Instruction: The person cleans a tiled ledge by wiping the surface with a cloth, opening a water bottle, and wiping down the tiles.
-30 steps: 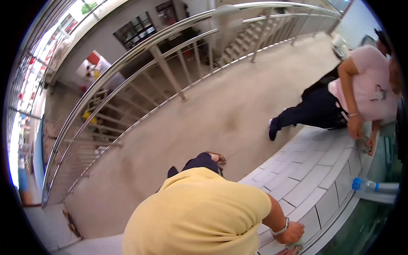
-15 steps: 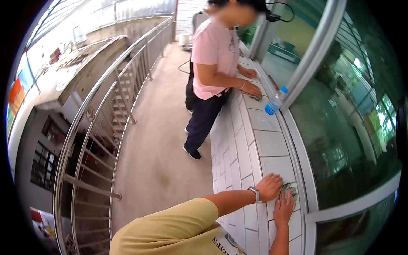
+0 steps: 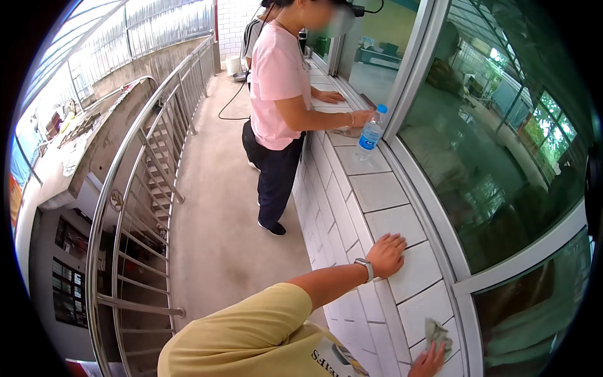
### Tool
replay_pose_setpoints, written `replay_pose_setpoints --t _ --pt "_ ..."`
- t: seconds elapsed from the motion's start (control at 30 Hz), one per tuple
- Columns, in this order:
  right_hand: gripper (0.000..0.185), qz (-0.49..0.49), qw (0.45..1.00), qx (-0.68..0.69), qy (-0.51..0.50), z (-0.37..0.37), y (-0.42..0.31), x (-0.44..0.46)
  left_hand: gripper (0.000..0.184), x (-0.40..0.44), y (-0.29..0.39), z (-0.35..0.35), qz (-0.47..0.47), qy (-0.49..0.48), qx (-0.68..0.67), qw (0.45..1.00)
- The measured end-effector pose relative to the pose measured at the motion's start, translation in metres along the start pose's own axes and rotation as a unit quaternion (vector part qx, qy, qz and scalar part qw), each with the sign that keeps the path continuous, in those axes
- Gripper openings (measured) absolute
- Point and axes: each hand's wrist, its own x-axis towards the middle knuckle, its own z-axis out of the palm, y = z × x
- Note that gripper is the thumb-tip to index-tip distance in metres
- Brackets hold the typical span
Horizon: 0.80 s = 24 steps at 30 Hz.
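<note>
My left hand (image 3: 386, 255), with a watch (image 3: 363, 269) on its wrist, lies flat on the white tiled ledge (image 3: 394, 225), its fingers spread and nothing in it. Lower down, near the bottom edge, my right hand (image 3: 428, 361) presses on a crumpled grey-green cloth (image 3: 435, 333) against the tiles. The cloth sticks out beyond the fingertips, toward the window frame. Farther up the ledge stands a clear water bottle (image 3: 370, 133) with a blue cap and label.
A person in a pink shirt (image 3: 276, 81) leans over the ledge beyond the bottle, hands on it; another person (image 3: 252, 34) stands behind. Framed glass windows (image 3: 490, 144) line the right side. A metal railing (image 3: 135, 132) runs along the walkway (image 3: 217, 207) at left.
My view has swung toward the ledge and windows. My hands, close together at the cloth half a second ago, are now apart; the right hand and cloth are lower in view.
</note>
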Motion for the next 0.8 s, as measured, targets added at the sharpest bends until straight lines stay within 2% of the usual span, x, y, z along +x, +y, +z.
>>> replay_pose_setpoints --t 0.1,0.23,0.4,0.5,0.8 --pt "0.040 0.045 0.998 0.024 0.043 -0.001 0.026 -0.017 0.042 0.000 -0.002 0.003 0.000 0.002 0.007 1.000" --pt "0.042 0.073 0.995 0.047 0.044 0.008 0.047 -0.020 0.041 0.001 -0.002 0.004 -0.005 0.001 0.009 1.000" --pt "0.048 0.161 0.986 -0.017 -0.032 0.016 0.047 -0.015 0.039 0.001 0.000 0.003 -0.012 -0.004 0.015 1.000" --pt "0.050 0.182 0.982 -0.027 -0.047 0.033 0.060 -0.017 0.037 0.000 0.000 0.003 -0.006 0.001 0.012 1.000" --pt "0.054 0.149 0.989 0.017 -0.009 0.030 0.059 -0.005 0.037 0.001 0.000 0.004 -0.007 0.009 0.021 1.000"
